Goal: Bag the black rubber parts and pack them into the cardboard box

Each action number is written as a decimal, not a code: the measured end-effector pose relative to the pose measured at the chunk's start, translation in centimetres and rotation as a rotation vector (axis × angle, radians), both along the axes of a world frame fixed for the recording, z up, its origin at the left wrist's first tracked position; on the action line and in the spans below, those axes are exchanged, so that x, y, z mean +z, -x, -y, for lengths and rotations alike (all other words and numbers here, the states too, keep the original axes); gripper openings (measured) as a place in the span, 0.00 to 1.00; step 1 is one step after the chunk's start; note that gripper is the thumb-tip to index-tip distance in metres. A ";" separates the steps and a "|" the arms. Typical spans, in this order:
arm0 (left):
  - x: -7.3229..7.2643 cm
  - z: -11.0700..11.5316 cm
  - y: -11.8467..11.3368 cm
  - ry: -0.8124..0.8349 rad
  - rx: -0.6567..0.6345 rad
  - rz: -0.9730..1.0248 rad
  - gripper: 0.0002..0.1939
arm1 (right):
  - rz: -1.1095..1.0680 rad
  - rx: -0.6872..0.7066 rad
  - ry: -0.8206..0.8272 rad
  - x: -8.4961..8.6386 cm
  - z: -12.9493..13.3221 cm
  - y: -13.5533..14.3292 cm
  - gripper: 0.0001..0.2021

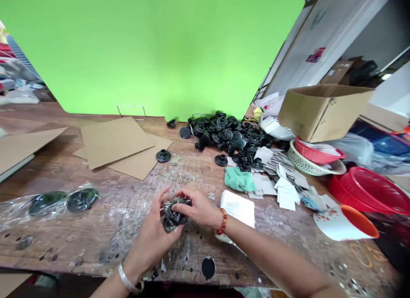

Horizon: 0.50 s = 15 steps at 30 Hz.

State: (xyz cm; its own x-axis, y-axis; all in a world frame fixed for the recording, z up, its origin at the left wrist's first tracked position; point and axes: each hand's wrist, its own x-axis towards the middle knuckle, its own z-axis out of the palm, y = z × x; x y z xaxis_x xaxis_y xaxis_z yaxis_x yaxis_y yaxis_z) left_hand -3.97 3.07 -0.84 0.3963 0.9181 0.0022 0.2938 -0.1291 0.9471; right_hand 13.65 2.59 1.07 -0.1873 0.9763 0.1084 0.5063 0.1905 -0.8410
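Between my hands, just above the wooden table, is a round black plastic piece in clear film [171, 216]. My left hand [153, 236] curls around its left and lower side. My right hand [197, 206] grips it from the right, thumb pressed on top. The fingertips behind the piece are partly hidden. Farther left, two larger round black pieces [81, 199] lie in clear plastic wrap. A single stepped black disc [163, 155] rests beyond my hands, beside brown cardboard sheets [112, 142].
A heap of black pieces [224, 133] lies at the back. To the right are a green cloth [239, 179], a stack of white paper [237, 207], scattered white cards [285, 189], red baskets [378, 189], a white-orange cup [339, 223] and a cardboard box [315, 112]. A green board [153, 54] stands behind.
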 end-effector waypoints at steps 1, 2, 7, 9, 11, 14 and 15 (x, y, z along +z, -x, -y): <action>0.0 0.8 0.0 0.042 0.049 0.027 0.49 | -0.013 0.001 -0.001 0.0 0.4 0.3 0.08; -0.1 1.3 0.0 0.097 0.087 0.054 0.50 | -0.033 -0.013 0.004 0.0 0.9 0.6 0.06; 0.8 2.6 0.3 0.400 -0.052 0.236 0.37 | -0.126 -0.005 0.027 0.8 2.9 0.5 0.05; 1.2 2.8 0.8 0.472 -0.029 0.244 0.33 | -0.123 0.067 0.000 1.3 3.0 -0.3 0.04; 1.1 2.8 1.9 0.616 0.018 0.249 0.31 | -0.081 0.130 -0.028 1.5 3.0 -1.4 0.03; 0.4 2.1 4.0 0.797 0.130 0.309 0.34 | 0.133 0.108 -0.091 0.8 3.2 -2.7 0.04; 0.2 1.8 4.6 0.831 0.192 0.355 0.36 | 0.239 0.095 -0.110 0.3 3.4 -2.8 0.05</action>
State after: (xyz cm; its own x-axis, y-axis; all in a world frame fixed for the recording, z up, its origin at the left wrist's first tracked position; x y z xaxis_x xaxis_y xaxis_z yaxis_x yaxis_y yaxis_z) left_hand -8.52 1.30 -0.65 0.3391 0.7286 -0.5950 -0.0854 0.6538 0.7519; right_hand 16.47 -0.81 1.33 -0.3100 0.9381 0.1547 0.6634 0.3300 -0.6716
